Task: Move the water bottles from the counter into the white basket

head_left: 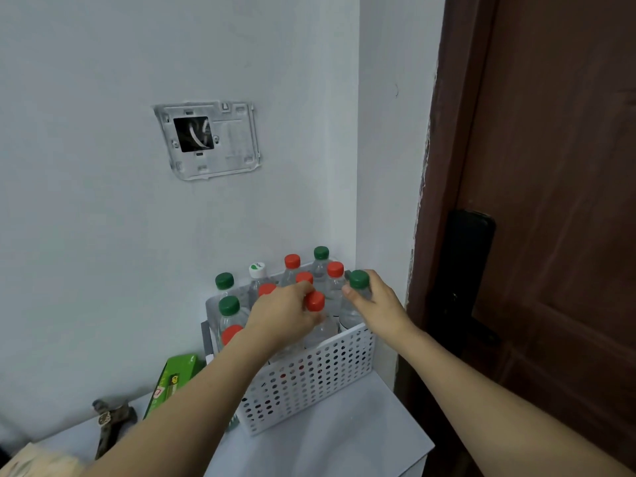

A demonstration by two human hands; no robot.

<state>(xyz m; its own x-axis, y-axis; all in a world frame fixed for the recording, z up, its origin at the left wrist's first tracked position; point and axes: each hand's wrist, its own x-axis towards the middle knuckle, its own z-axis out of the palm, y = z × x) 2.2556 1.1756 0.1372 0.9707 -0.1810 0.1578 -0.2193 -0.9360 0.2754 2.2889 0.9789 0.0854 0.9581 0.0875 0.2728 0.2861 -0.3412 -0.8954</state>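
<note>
Both hands over the white basket (309,380) at the back corner of the tabletop (337,442). Left hand (282,315): fingers (303,290) curled round the neck of a red-capped bottle (315,301), gripping just under the cap. Right hand (375,304): fingers (347,291) pinching the neck of a green-capped bottle (359,279) at the basket's right end. Both bottles upright, bodies down inside the basket among other water bottles (292,266) with red, green and white caps. Left of the basket, a green battery pack (172,380); nearer, a dark tool (110,425). Wall bracket (210,139) above, brown door (550,201) at right.
</note>
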